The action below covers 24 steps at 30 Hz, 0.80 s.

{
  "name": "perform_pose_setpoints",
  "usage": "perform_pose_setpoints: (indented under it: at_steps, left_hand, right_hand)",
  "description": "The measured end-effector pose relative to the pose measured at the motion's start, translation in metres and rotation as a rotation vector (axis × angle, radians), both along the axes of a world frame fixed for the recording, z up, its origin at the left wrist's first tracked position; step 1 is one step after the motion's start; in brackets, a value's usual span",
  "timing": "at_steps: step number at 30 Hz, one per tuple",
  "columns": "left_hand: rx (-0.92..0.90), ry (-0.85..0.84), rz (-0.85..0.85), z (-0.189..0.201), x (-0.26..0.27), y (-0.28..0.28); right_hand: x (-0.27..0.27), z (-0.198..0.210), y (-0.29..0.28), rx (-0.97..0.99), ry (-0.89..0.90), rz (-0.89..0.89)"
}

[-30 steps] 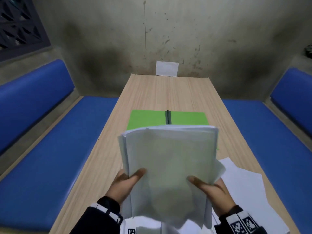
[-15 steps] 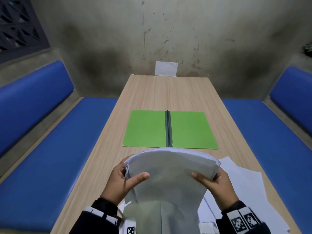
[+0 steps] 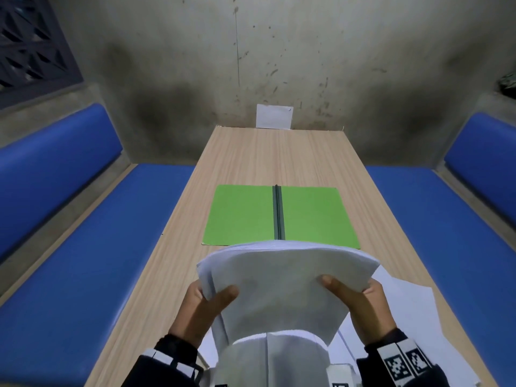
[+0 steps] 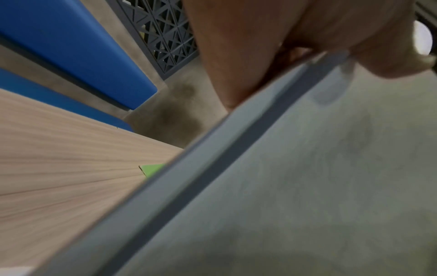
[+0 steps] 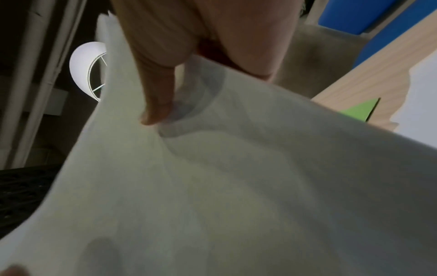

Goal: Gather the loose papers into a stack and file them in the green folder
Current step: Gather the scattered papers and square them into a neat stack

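Most of the papers sit gathered in the stack (image 3: 284, 277) we pinch, left hand (image 3: 199, 308) and right hand (image 3: 363, 305) with thumbs on top, just short of the open green folder (image 3: 280, 215), while loose sheets (image 3: 413, 317) beside it await gathering.

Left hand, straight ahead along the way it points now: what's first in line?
Likely the near edge of the open green folder, lying flat on the table just beyond the paper stack that the left hand holds. Depth is unclear; bare tabletop may come first.
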<state>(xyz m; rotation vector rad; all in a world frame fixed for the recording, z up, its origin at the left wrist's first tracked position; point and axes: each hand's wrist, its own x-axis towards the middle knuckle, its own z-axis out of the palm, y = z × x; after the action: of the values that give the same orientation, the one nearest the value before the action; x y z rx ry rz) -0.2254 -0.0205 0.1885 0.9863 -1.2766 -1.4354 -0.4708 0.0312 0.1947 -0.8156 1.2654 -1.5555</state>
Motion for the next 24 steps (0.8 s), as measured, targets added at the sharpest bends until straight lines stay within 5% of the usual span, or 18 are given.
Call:
perform_pose_setpoints:
  at_steps: [10,15,21,24]
  left_hand:
    - [-0.206,0.036,0.180,0.014,-0.012,0.004]
    - [-0.140,0.016,0.327,0.007,-0.014,-0.003]
    - [-0.177,0.016,0.104,-0.030,0.005,-0.005]
    - [-0.137,-0.211,-0.017,-0.052,0.009,0.004]
  right_hand:
    - [0.012,0.002,-0.010,-0.066,0.139,-0.079]
    - [0.012,-0.003,-0.018,-0.014,0.114,-0.139]
    - [0.003,-0.022,-0.006,0.038,0.141,0.047]
    - [-0.001,-0.038,-0.004,0.171,0.125,0.114]
